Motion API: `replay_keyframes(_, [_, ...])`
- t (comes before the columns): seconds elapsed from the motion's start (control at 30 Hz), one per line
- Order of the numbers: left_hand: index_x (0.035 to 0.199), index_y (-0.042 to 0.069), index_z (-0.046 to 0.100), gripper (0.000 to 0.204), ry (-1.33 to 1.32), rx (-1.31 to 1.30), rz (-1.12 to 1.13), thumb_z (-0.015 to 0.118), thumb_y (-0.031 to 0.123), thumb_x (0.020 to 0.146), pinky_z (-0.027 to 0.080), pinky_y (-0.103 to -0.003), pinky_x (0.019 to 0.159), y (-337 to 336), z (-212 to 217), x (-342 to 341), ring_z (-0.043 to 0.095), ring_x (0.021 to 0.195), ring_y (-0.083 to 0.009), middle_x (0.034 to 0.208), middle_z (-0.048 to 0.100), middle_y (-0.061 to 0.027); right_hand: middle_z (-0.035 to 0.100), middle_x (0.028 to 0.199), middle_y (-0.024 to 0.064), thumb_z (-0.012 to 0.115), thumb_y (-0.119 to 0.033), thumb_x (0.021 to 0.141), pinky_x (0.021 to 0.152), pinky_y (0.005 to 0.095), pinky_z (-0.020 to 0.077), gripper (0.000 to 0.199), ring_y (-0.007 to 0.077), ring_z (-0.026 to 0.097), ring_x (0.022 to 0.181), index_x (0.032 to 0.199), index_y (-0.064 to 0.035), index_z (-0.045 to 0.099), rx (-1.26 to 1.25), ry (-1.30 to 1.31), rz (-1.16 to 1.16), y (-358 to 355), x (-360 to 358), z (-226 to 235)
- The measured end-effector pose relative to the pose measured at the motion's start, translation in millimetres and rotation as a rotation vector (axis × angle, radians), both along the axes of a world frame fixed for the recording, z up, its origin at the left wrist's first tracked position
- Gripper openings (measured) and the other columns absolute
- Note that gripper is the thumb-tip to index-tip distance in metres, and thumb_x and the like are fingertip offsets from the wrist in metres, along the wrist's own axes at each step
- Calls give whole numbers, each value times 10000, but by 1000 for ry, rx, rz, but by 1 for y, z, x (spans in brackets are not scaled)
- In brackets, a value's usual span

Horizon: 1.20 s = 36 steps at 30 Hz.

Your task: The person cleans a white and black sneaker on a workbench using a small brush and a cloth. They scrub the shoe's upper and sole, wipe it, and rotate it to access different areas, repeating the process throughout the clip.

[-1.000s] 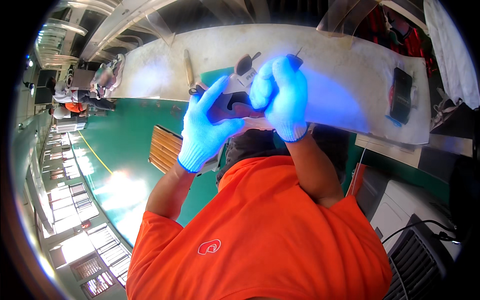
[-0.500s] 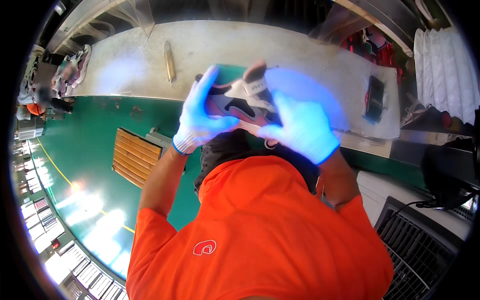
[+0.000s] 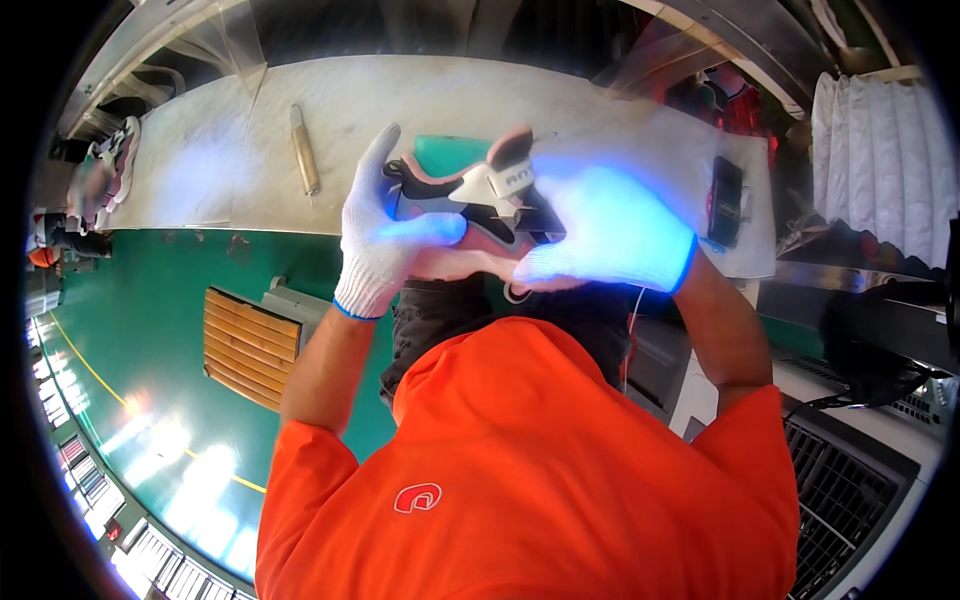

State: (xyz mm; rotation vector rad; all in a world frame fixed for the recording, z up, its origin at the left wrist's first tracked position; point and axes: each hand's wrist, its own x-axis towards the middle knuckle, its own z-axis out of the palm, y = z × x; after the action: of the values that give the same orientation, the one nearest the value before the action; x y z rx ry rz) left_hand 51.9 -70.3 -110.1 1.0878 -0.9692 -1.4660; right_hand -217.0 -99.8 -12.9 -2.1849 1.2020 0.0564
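A sneaker (image 3: 484, 190) in pink, grey, black and white is held sideways between my gloved hands at the table's near edge. Its white and pink tongue sticks up, and the pale pink sole faces me. Around its left end curves my left hand (image 3: 372, 228), thumb along the near side and fingers stretching up past the far side. My right hand (image 3: 612, 230) grips the other end, thumb low by the sole; blue glare washes over this glove and covers its finger detail. Just behind the sneaker, a teal piece (image 3: 450, 153) lies on the table.
On the pale worktable (image 3: 360, 100) lies a wooden-handled tool (image 3: 303, 150). A dark phone-like device (image 3: 725, 200) rests at the right, near white ribbed hoses (image 3: 870, 170). More sneakers (image 3: 105, 180) sit at the far left. A slatted wooden stool (image 3: 250, 345) stands on the green floor.
My view has shifted slightly, so the table and stool appear farther left. My right hand has turned somewhat and its forearm has swung outward. Both hands keep hold of the sneaker.
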Motion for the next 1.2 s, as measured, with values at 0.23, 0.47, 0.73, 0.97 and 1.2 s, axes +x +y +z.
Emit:
replay_keyframes(0.23, [1772, 34, 334, 1308, -588, -201, -11, 1031, 273, 692, 530, -437, 1198, -8, -31, -2, 655, 1396, -363, 1575, 565, -234, 741, 1058, 258, 892, -577, 877, 871, 499, 617, 746, 447, 765, 924, 1230, 16, 610, -90, 316, -29, -2, 23, -22])
replay_keyframes(0.47, [1735, 94, 447, 1299, -937, -123, -78, 1047, 378, 619, 588, -449, 1121, -8, 3, -27, 707, 1330, -397, 1527, 606, -232, 775, 837, 220, 826, -517, 929, 718, 499, 644, 699, 416, 799, 774, 1199, 107, 663, -296, 120, -86, 11, 11, -40])
replay_keyframes(0.73, [1547, -4, 664, 702, -780, 39, -211, 829, 360, 970, 625, -404, 972, -75, -18, 9, 816, 1027, -321, 1130, 826, -233, 739, 835, 278, 790, -480, 860, 760, 542, 597, 500, 437, 740, 747, 875, 18, 835, -17, 111, 6, -61, 14, -32])
replay_keyframes(0.97, [1513, 57, 691, 703, -1187, -427, -273, 859, 468, 969, 635, -426, 894, -105, 18, -23, 807, 1041, -304, 1188, 812, -187, 682, 706, 28, 794, -422, 1016, 481, 301, 370, 387, 101, 551, 516, 1015, -36, 813, 373, -924, -794, -56, -93, -116])
replay_keyframes(1.2, [1570, 96, 642, 818, -1275, -855, -793, 898, 315, 825, 580, -530, 1117, -65, 13, -133, 743, 1201, -465, 1374, 748, -216, 776, 882, 127, 719, -303, 1108, 482, 303, 415, 403, 104, 563, 526, 1348, 21, 717, 380, -1422, -1103, 27, -138, -172])
